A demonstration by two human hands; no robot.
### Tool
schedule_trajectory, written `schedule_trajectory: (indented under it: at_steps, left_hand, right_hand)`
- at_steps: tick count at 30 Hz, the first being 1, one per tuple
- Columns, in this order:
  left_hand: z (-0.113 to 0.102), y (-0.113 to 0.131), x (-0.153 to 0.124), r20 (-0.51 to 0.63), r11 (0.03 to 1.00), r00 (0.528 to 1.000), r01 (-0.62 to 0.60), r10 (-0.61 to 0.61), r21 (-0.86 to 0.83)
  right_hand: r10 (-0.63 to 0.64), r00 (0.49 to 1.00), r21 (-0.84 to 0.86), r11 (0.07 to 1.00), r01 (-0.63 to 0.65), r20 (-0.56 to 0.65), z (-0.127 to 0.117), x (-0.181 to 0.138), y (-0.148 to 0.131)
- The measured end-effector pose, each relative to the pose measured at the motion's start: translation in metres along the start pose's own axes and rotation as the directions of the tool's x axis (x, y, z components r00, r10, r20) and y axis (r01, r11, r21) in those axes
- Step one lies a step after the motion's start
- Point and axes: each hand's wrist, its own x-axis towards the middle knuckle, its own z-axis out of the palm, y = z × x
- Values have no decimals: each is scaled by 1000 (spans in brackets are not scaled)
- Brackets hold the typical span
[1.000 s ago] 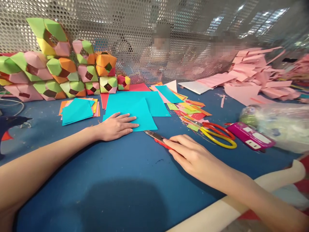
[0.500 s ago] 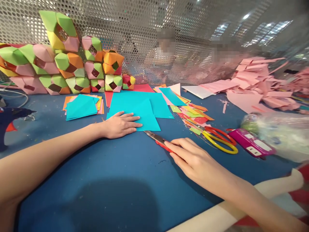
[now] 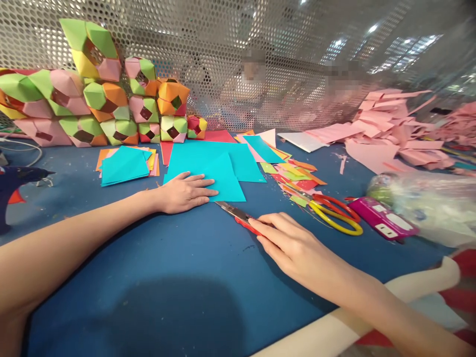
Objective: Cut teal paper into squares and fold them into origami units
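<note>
– Hands, please: state and position.

– Left hand [image 3: 186, 193]: palm down, fingers a little spread, resting flat on the blue sheet [image 3: 229, 183]. Right hand [image 3: 288, 240]: fingers closed around the red-handled cutter [image 3: 238, 215]; the underside of that grip is hidden.

– Position of the blade?

– Pointing toward the left hand, its tip at the near edge of the sheet, just beside the fingers. Contact between tip and paper cannot be determined.

– And the sheet itself?

– Lying on the blue counter [image 3: 174, 258], ahead of the wearer, overlapping a larger blue sheet [image 3: 249, 163] behind it.

– Items to the left?

– One stack of coloured papers [image 3: 124, 168], blue uppermost, near the left forearm. Behind it, folded paper blocks [image 3: 106, 101] in green, pink, orange and yellow, piled in rows against a perforated screen [image 3: 208, 29].

– To the right?

– Paper scraps [image 3: 301, 173], with scissors [image 3: 314, 204] lying partly over them, one handle red, one yellow. Beyond the handles, a purple device [image 3: 385, 218] beside a clear plastic bag [image 3: 435, 208]. Farther back, a heap of pink paper strips [image 3: 394, 116].
</note>
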Motion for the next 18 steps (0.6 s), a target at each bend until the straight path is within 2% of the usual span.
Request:
schedule_trajectory:
  at_steps: [18]
  left_hand:
    - [-1,2,0,23,1000,1000,13,-13,19]
  right_hand:
    - [-36,999,2,999,36,-1,5,7,-6]
